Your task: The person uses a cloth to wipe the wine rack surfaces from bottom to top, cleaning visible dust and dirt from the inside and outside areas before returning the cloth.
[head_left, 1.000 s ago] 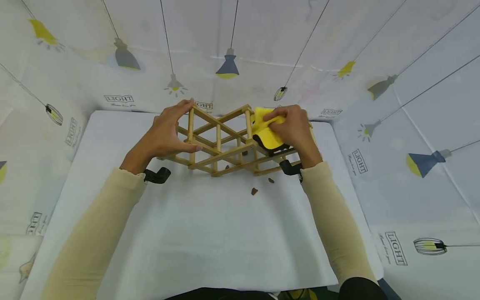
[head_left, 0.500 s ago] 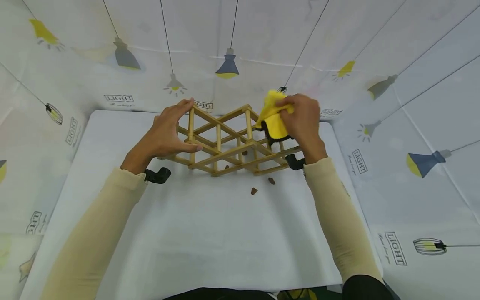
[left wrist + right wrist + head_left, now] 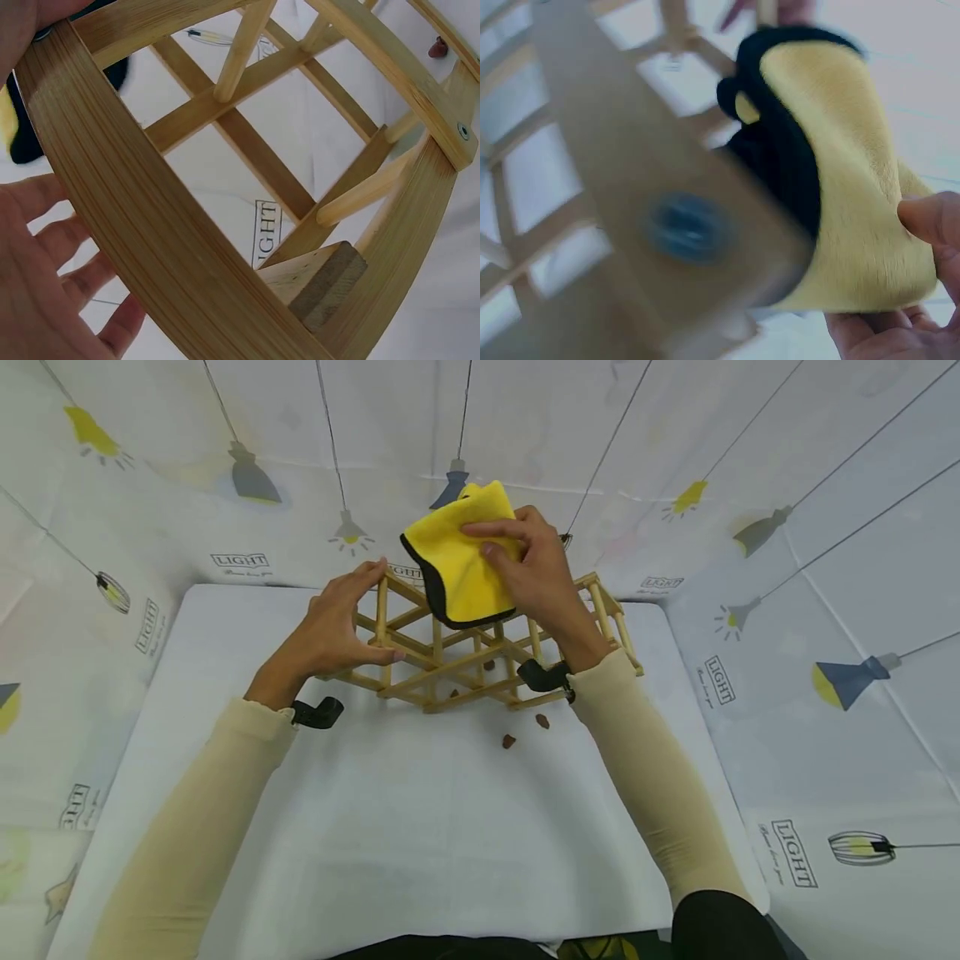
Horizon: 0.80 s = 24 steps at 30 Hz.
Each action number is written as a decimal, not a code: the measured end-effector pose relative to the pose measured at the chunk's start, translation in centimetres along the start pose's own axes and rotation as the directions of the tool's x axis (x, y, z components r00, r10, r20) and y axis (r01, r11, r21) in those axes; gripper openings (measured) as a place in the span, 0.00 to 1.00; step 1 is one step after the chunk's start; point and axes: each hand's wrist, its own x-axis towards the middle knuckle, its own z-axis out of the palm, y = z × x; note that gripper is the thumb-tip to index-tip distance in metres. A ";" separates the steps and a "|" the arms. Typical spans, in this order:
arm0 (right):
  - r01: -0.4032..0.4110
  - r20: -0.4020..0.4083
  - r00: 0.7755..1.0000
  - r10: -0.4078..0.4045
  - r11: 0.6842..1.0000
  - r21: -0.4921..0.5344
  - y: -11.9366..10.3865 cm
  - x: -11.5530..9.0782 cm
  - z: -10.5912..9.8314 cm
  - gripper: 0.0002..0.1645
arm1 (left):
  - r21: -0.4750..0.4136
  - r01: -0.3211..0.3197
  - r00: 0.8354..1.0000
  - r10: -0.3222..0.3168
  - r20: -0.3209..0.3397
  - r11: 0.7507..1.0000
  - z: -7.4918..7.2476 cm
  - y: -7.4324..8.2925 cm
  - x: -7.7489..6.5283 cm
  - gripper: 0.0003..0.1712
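A wooden lattice rack [image 3: 442, 672] of slats and round dowels stands at the back of the table. Its left end is gripped by my left hand [image 3: 330, 622], thumb in front and fingers behind. In the left wrist view, those fingers lie along the outer face of a broad slat [image 3: 150, 210]. My right hand [image 3: 536, 564] pinches a yellow cloth [image 3: 465, 560] with black edging, thumb on one side and fingers on the other in the right wrist view. The cloth overlaps the rack's upper middle in the head view, hiding some slats.
Small brown bits [image 3: 508, 742] lie on the white tabletop [image 3: 450, 827] in front of the rack, with a few more among its slats. A wall covering [image 3: 285, 527] printed with lamps rises close behind and at both sides.
My right hand has lifted the cloth off the rack's right part and carried it left and up, where it hangs more spread out. My left hand keeps its place on the rack.
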 end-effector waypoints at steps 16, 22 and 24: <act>0.139 0.172 0.984 -0.044 0.792 -0.594 4.4 2.2 2.4 0.08 | 0.010 -0.002 1.000 0.002 -0.004 1.000 -0.2 0.0 -0.2 0.71; 0.205 -0.077 0.958 -0.277 0.846 -0.492 4.0 2.2 1.9 0.06 | 0.001 -0.018 1.000 0.018 0.009 1.000 -0.1 0.4 0.0 0.71; 0.181 -0.061 0.970 -0.234 0.870 -0.459 3.8 2.1 1.7 0.06 | 0.000 -0.017 1.000 0.017 0.006 1.000 -0.1 0.4 0.0 0.71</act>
